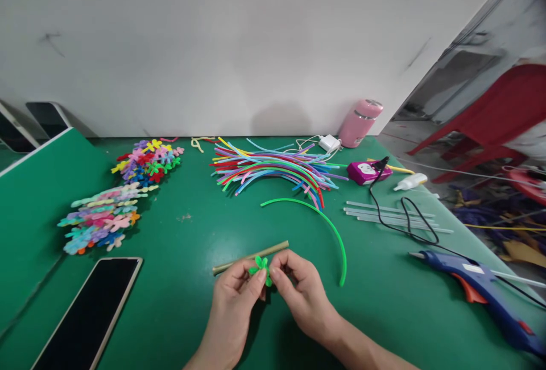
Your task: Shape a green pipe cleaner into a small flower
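Pinching a small green felt flower (260,268) together — left hand (237,296) and right hand (298,290) both closed on it, just above the green table (191,279), brown stick (251,257) touching behind, curved green pipe cleaner (324,221) near.

The left hand (236,296) and right hand (301,293) meet at the near middle of the table (179,301), pinching a small flower piece (261,267) between them. Just behind them lies a stick (239,263); right of it, a single curved tube (343,262). The bundle of tubes (273,168) lies farther back. Flower cutouts (119,193) lie far left (in two heaps), a phone (89,313) near left. The glue gun (478,287) lies near right, glue sticks (384,213) behind it, a flask (360,122) at the far edge.
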A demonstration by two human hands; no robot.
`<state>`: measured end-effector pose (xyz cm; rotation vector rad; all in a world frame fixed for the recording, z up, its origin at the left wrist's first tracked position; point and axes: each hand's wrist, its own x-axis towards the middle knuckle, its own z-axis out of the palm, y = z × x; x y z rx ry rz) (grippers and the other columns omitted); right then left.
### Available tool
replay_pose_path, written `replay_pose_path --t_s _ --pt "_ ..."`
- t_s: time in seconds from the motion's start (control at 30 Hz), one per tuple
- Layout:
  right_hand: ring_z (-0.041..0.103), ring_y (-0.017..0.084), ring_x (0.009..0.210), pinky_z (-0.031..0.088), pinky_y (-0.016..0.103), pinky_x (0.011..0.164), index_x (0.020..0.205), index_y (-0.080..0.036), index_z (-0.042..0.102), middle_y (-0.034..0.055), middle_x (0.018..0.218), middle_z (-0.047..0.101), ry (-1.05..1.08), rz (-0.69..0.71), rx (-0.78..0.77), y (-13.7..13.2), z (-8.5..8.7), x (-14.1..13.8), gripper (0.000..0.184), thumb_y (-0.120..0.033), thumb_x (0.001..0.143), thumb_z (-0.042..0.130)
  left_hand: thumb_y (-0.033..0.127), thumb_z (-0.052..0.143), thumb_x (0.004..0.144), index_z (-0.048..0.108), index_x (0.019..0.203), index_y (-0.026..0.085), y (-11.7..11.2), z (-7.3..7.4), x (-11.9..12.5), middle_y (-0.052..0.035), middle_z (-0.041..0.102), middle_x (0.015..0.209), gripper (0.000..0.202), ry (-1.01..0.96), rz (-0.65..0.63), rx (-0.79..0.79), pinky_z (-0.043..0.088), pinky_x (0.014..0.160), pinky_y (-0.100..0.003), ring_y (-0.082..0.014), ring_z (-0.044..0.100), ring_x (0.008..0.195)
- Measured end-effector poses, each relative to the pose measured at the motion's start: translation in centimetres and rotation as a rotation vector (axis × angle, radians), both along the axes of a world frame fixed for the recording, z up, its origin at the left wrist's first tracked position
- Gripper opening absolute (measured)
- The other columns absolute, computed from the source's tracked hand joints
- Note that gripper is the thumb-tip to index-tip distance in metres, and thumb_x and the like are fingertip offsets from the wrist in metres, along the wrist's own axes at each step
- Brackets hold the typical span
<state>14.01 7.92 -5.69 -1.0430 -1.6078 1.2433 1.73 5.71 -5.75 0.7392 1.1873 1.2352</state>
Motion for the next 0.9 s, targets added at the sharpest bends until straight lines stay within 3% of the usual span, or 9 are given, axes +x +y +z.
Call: replay_pose_path --t_s 0.3,0.43,0.57,0.73,0.9 --pt "0.028 0.007 0.046 0.024 0.02 0.045 0.061 -0.018 0.039 -0.006 0.051 0.036 0.305 0.03 -0.418 0.4 -0.1 -1.1 0.037 -0.05 0.076 0.05 0.019 0.057 0.073 0.057 0.058 0.017 -0.1 1.5 -0.2 0.0035 0.052 0.053 0.015 0.499 0.028 0.259 0.033 0.049 -0.019 -0.0087 0.042 0.049" --pt "0.032 0.005 0.042 0.024 0.02 0.044 0.061 -0.016 0.045 -0.0045 0.051 0.043 0.287 0.054 -0.515 1.1 -0.2 -0.7 0.04 -0.053 0.072 0.053 0.025 0.056 0.075 0.055 0.06 0.018 0.3 0.5 -0.4 0.0042 0.05 0.052 0.017 0.275 -0.01 0.114 0.034 0.05 -0.02 -0.0091 0.042 0.051" --pt "0.039 0.006 0.046 0.028 0.02 0.046 0.071 -0.014 0.053 -0.0005 0.061 0.052 0.289 0.014 -0.478 1.6 -0.1 0.0 0.04 -0.054 0.072 0.053 0.028 0.058 0.074 0.053 0.06 0.017 0.6 -0.1 -0.4 0.005 0.047 0.052 0.019 0.043 0.015 0.0 0.033 0.052 -0.019 -0.0084 0.04 0.053" --pt "0.04 0.008 0.054 0.032 0.021 0.052 0.076 -0.015 0.053 -0.0012 0.065 0.049 0.248 0.055 -0.379 1.5 0.1 0.4 0.033 -0.047 0.073 0.056 0.027 0.062 0.072 0.056 0.061 0.016 0.4 0.2 -0.3 0.0046 0.048 0.053 0.017 -0.05 0.011 -0.035 0.032 0.052 -0.019 -0.0076 0.039 0.053" --pt "0.036 0.008 0.053 0.03 0.021 0.05 0.066 -0.016 0.047 -0.0036 0.059 0.043 0.166 0.109 -0.322 1.4 0.1 0.3 0.027 -0.04 0.074 0.055 0.026 0.062 0.072 0.058 0.065 0.015 0.4 0.0 -0.3 0.0037 0.051 0.057 0.013 -0.066 -0.012 -0.038 0.033 0.053 -0.02 -0.0076 0.04 0.054"
